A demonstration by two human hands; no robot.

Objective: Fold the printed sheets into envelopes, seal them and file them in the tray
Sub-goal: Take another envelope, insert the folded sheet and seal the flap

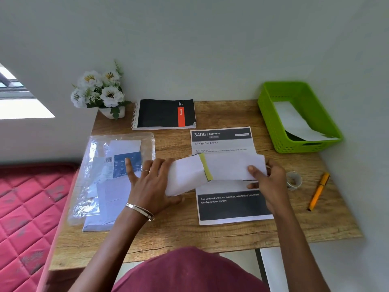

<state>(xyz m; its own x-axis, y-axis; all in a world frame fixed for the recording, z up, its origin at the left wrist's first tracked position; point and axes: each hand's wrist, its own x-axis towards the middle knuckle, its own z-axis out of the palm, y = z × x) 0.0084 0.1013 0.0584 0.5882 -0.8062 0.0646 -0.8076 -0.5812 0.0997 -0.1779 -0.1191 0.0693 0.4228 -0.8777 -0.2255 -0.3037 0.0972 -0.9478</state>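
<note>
A white envelope (185, 175) with a yellow-green strip along its flap edge is held above the table's middle. My left hand (153, 182) grips its left end, fingers spread. My right hand (267, 178) holds a folded white sheet (233, 167) whose left end meets the envelope's mouth. Under both lies a flat printed sheet (223, 142) headed "3406 BEDROOM". The green tray (271, 121) at the back right holds one white envelope (294, 121).
A clear plastic bag of envelopes (109, 175) lies at the left. A black spiral notebook (164, 112) and a pot of white flowers (101, 89) stand at the back. A tape roll (294, 180) and an orange pen (319, 190) lie at the right. A red mattress (27, 207) borders the table's left edge.
</note>
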